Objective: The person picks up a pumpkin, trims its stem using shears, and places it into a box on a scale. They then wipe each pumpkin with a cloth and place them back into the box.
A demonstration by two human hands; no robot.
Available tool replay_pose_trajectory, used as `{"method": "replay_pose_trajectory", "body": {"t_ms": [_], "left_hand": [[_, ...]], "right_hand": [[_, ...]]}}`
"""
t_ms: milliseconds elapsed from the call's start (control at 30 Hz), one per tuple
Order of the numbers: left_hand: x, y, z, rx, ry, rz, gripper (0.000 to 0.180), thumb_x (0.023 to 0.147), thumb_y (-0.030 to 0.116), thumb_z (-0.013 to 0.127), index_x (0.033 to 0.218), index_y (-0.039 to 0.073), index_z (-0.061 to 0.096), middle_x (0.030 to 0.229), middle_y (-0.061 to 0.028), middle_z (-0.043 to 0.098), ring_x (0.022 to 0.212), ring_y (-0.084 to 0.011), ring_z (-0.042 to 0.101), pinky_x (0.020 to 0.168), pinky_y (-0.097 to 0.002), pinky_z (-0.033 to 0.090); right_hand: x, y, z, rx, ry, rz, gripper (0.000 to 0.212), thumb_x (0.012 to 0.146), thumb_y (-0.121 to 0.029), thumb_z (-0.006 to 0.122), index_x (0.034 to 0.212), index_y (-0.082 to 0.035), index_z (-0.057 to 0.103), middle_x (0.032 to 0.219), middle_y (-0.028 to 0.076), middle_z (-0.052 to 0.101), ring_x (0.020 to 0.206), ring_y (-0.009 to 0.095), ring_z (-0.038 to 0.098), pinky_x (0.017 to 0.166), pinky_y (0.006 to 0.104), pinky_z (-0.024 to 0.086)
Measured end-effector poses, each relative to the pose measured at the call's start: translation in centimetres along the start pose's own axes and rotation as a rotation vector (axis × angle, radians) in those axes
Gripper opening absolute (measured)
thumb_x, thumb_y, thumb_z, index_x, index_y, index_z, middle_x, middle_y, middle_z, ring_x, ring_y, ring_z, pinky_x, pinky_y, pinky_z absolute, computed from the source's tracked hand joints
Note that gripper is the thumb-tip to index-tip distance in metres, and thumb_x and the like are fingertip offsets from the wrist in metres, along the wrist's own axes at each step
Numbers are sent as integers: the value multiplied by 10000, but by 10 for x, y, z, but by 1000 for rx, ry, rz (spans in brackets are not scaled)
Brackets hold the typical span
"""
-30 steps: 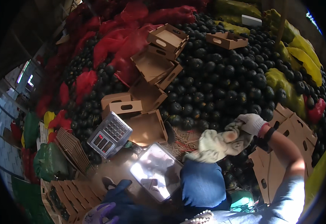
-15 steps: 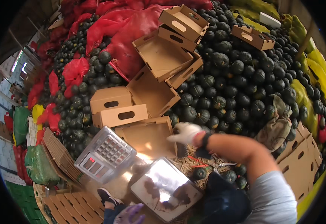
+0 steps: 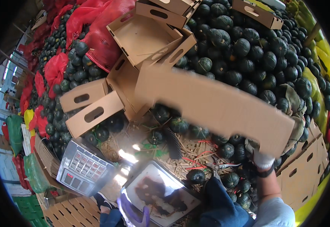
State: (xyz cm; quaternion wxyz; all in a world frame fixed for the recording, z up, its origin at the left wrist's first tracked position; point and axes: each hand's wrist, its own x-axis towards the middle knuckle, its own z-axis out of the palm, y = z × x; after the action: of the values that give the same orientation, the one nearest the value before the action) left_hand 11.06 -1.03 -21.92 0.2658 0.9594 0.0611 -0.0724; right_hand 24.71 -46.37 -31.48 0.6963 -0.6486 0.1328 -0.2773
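Note:
My right hand, in a white glove, grips a shallow cardboard box by one end, and its fingers are mostly hidden behind the cardboard. The box is lifted and tilted, slightly smeared by motion, with its side toward me. My left hand, in a purple glove, hangs by the near left edge of the scale's metal platform. Its thumb and fingers are apart and nothing shows between them. Left of the platform stands the scale's keypad display.
Dark green pumpkins are heaped beyond and to the right. More cardboard boxes lie stacked ahead, beside red mesh sacks. Pruning shears lie on straw near pumpkins by my leg. Flattened cartons lean at right; a slatted wooden crate sits lower left.
My right hand has picked up the box that lay before the scale and swung it up to the right, uncovering straw and pumpkins. My left hand has risen to the platform's edge.

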Motion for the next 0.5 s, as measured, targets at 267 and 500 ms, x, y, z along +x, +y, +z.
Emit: {"method": "replay_pose_trajectory", "body": {"t_ms": [267,500], "left_hand": [[-8,-4,13,24,-89,-27,1121,747,384,895,1609,-3,291,1680,-177,268,1528,-329,307,1258,-502,235],[-36,-164,89,208,-191,-80,649,783,230,814,1373,41,619,1333,-229,622,1271,-417,572,1065,-511,471]], "right_hand": [[-75,-13,101,-589,-945,22,277,908,-220,721,1088,-12,689,1039,194,701,942,362,702,809,410,568],[-66,57,197,-783,-1091,-131,263,878,-243,660,1118,-137,672,1081,176,673,1029,390,665,857,532,538]]}}
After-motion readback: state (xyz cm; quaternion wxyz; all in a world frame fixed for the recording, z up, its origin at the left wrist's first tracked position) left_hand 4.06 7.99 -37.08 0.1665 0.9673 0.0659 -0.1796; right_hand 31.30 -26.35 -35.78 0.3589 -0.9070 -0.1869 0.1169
